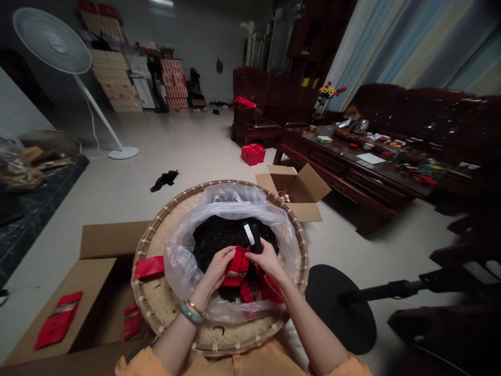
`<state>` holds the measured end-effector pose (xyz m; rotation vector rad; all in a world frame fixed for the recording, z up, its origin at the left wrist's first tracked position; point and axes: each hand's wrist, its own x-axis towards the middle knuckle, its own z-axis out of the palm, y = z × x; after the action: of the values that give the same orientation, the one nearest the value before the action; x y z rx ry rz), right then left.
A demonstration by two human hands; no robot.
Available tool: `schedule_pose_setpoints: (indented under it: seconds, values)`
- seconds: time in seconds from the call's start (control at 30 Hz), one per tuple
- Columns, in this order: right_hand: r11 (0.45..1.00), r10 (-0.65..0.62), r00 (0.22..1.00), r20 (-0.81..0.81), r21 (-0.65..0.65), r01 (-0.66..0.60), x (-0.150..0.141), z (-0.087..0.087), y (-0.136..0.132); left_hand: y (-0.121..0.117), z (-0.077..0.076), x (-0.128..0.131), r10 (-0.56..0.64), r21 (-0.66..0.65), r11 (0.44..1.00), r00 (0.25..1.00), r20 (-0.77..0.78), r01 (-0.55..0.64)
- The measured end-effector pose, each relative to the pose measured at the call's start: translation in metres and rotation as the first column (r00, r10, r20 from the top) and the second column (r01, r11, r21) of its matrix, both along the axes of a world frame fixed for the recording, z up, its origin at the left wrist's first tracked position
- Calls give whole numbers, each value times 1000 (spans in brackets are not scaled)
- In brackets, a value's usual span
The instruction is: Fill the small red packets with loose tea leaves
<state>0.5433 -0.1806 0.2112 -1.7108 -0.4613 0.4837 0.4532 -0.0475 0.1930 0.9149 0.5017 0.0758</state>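
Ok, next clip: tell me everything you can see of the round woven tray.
The round woven bamboo tray is a wide, shallow basket of pale flat strips in a tight weave, with a bound rim lashed at regular intervals. It lies level in front of the person. A clear plastic bag of dark contents stands in its middle, hiding much of the weave. A flat red sachet lies across its left side, and its left rim sits over an open cardboard box.

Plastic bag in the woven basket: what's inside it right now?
The clear plastic bag holds a heap of dark loose leaves, with red packets at its near side. The bag's bottom is hidden under the heap.
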Motion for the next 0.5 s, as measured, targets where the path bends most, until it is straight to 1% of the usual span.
schedule_pose_setpoints:
  seconds: [0.1, 0.27, 0.33, 0.4, 0.43, 0.47, 0.5]
  values:
    - [1000, 22, 999, 40, -13, -21, -1, -2, 1, 0, 1, -1, -17, 6, 1000, 1000, -3, 17]
    - [999, 50, 998, 50, -8, -50, -4, -5, 3, 1, -1, -1, -17, 99, 995, 1000, 23, 14]
    - [999, 42, 998, 43, -9, -41, -4, -5, 4, 0, -2, -1, -3, 112, 994, 999, 46, -2]
    - [1000, 20, 999, 32, -8, -20, -3, -5, 4, -1, -3, 0, 25, 78, 997, 998, 52, -29]
    - [1000, 4, 1000, 22, -4, -4, -3, -4, 4, -1, -3, 0, 35, 40, 999, 998, 45, -36]
    - [1000, -16, 1000, 6, 2, 16, -3, -3, 4, -1, -2, -1, 27, -12, 1000, 999, 30, -27]
    - [999, -36, 999, -16, 11, 36, -2, -1, 4, -2, -2, -2, -7, -81, 997, 1000, 13, 8]
